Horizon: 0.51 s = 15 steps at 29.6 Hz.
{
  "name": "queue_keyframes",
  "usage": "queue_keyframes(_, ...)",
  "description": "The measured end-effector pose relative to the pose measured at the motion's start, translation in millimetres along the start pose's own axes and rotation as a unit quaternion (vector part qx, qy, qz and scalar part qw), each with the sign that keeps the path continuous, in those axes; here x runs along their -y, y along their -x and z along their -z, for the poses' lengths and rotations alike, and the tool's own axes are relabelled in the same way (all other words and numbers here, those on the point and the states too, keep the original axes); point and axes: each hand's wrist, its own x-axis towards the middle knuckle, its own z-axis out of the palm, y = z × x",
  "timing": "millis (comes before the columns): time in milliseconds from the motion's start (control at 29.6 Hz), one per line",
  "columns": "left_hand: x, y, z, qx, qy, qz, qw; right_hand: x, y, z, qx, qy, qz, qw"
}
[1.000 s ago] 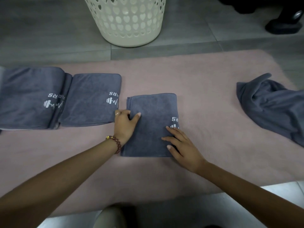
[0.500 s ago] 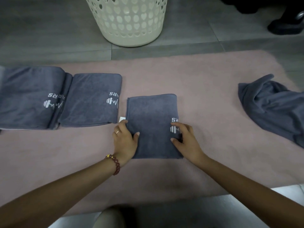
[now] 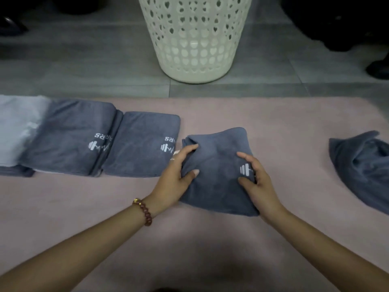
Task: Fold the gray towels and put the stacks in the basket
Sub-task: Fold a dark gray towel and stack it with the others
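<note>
The left hand (image 3: 172,180) grasps the left edge of a folded gray towel (image 3: 216,165), with the thumb lying on top of the cloth and the fingers curled over its far-left corner. The right hand (image 3: 263,186) clasps the opposite edge, forefinger and thumb spread on the upper face on either side of a white dumbbell logo (image 3: 245,170). A beaded bracelet (image 3: 144,211) circles the left wrist.

The towel sits near the middle of a pink mat (image 3: 284,127), closer to the far edge than the near one. Its cloth bulges up between the two hands (whether it is fully clear of the mat cannot be told).

Just beside it on the left lies a smaller folded stack (image 3: 139,148), and touching that, further toward the mat's left edge, a larger folded stack (image 3: 71,135); both show the same white logo and lettering on top. A pale cloth (image 3: 16,127) reaches the left edge of the view, beside or over the larger stack's left end.

Well apart, by the mat's right edge, a crumpled gray towel (image 3: 362,165) lies unfolded in a heap.

Beyond the mat's far edge, on the gray tiled floor (image 3: 84,79), stands a cream basket (image 3: 195,66) with heart-shaped holes in its wall; its rim is out of view.
</note>
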Motion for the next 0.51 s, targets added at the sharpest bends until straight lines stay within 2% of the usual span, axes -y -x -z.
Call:
queue_keyframes(135, -22.3, -50.6, 95.0, -0.085, -0.022, -0.073, 0.993, 46.0, -50.2, -44.0, -0.006, -0.018, 0.124, 0.992)
queue_keyframes(203, -13.6, -68.3, 139.4, -0.095, -0.022, -0.069, 0.993, 56.9, -77.6, -81.8, 0.012, -0.031, 0.150, 0.988)
queue_keyframes(237, 2.8, -74.4, 157.5, -0.099, -0.034, -0.051, 0.993, 53.8, -91.1, -103.9, 0.017, -0.039, 0.135, 0.990)
queue_keyframes(304, 49.0, -74.6, 179.3, -0.105, -0.083, 0.040, 0.990, 34.7, -114.6, -144.0, 0.037, -0.030, 0.065, 0.997)
queue_keyframes(406, 114.4, -47.5, 174.1, -0.102, -0.221, 0.177, 0.954, 1.4, -122.4, -182.8, 0.107, 0.066, -0.041, 0.991)
queue_keyframes(440, 126.6, -37.2, 167.1, -0.108, -0.266, 0.186, 0.940, -3.8, -122.0, -188.8, 0.110, 0.084, -0.063, 0.988)
queue_keyframes(507, 132.2, -25.5, 154.8, -0.133, -0.343, 0.147, 0.918, -8.5, -124.3, -195.2, 0.089, 0.090, -0.066, 0.990)
